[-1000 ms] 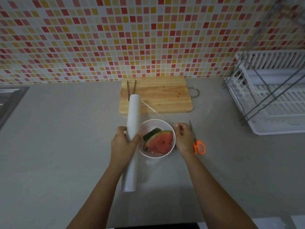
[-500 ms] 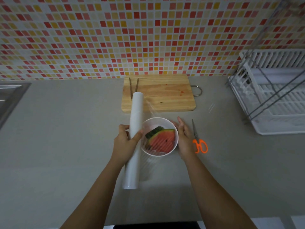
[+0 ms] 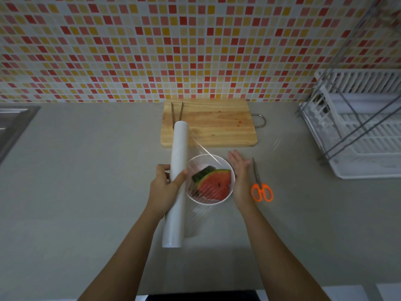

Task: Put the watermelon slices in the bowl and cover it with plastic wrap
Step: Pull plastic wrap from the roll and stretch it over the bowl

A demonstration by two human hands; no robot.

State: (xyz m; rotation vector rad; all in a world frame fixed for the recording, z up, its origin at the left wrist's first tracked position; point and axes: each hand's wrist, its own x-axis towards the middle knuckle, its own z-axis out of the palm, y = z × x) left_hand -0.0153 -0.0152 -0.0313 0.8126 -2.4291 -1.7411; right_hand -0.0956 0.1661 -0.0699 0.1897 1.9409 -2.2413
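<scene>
My left hand (image 3: 165,190) grips the white plastic-wrap roll (image 3: 176,181); right hand (image 3: 240,177), fingers (image 3: 235,158) straight together, lies flat against the round white bowl (image 3: 208,202).

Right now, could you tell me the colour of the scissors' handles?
Orange handles, clearest in head view.

Dim, flat indoor light, soft shadows on the counter (image 3: 86,192), wide-angle bending at the edges, mild softness throughout.
</scene>
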